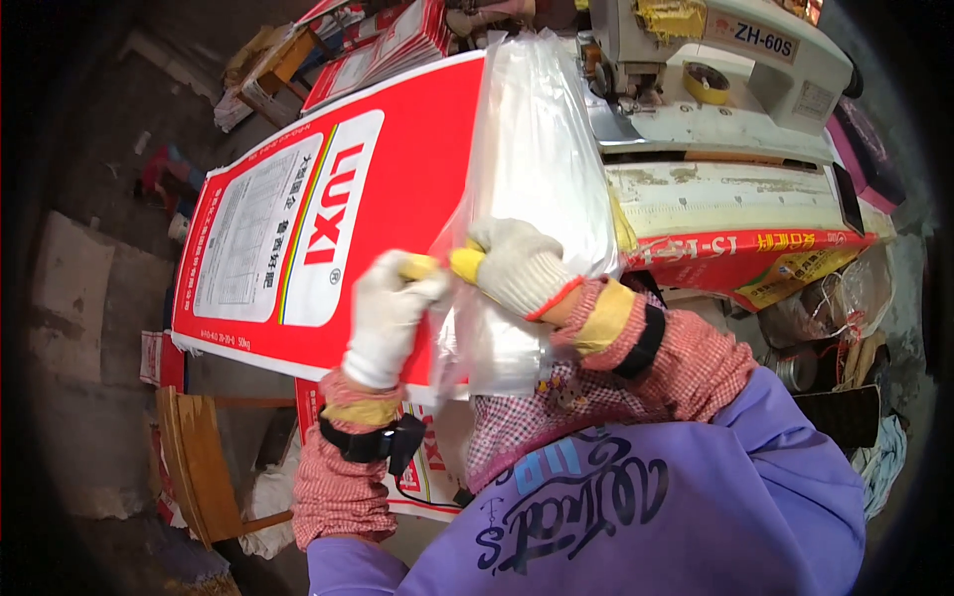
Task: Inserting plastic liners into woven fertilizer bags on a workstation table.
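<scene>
Both my left hand [383, 323] and right hand [519, 266] pinch the clear film [547, 149] along the red sack [422, 149]. I should part it gently, tugging evenly to avoid tears.

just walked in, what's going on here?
A person in light gloves is handling clear plastic film at the right side of a large red-and-white sack. The left hand and right hand are close together at the film's near-left edge; how firmly each grips is unclear. A sewing machine stands beyond, to the right, and more printed sacks are piled behind.
</scene>
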{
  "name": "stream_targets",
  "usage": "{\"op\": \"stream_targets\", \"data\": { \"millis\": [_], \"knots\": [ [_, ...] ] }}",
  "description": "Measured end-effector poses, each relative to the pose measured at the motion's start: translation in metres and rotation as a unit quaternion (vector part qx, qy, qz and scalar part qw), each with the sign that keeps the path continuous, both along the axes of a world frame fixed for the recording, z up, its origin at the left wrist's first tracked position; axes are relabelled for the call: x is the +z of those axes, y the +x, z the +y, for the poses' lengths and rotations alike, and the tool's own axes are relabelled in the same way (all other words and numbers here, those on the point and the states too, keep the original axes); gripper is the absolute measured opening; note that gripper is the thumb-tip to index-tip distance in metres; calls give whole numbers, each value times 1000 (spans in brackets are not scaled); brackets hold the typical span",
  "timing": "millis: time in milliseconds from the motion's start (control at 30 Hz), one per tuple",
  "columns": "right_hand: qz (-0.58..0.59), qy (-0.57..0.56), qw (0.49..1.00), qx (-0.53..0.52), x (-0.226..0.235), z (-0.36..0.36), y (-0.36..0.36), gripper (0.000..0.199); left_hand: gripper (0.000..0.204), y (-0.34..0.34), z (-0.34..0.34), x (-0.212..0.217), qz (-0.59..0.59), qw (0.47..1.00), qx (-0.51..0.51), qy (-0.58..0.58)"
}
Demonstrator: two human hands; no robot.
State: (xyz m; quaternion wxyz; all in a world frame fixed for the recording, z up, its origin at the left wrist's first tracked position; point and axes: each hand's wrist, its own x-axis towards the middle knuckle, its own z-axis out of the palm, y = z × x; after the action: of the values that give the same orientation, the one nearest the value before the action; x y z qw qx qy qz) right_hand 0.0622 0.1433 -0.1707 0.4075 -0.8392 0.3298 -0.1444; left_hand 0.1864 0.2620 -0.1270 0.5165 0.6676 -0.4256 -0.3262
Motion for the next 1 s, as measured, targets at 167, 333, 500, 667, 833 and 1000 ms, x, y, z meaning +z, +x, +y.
{"op": "stream_targets", "data": {
  "millis": [167, 333, 500, 667, 833, 1000],
  "knots": [
    [65, -278, 958, -18, 19, -7, -2, 22, 8, 60, 19, 26, 41, 984, 86, -148],
    [50, -122, 891, 435, 28, 47, 32, 23, 10, 51, 27, 48, -73, 987, 96, -107],
    [-295, 98, 818, 484, 1, -19, 79, 17, 13, 44, 49, 67, -201, 978, -20, -60],
    [-319, -123, 934, -105, -19, -148, 136, 28, 15, 46, 60, 46, -273, 878, -355, 168],
    [-267, 80, 954, -109, -13, -192, 152, 31, 12, 6, 44, 66, -73, 729, -600, 322],
    [-477, 431, 766, 9, -10, -197, 163, 38, 8, 34, -62, 125, -216, 863, -412, 197]
  ]
}}
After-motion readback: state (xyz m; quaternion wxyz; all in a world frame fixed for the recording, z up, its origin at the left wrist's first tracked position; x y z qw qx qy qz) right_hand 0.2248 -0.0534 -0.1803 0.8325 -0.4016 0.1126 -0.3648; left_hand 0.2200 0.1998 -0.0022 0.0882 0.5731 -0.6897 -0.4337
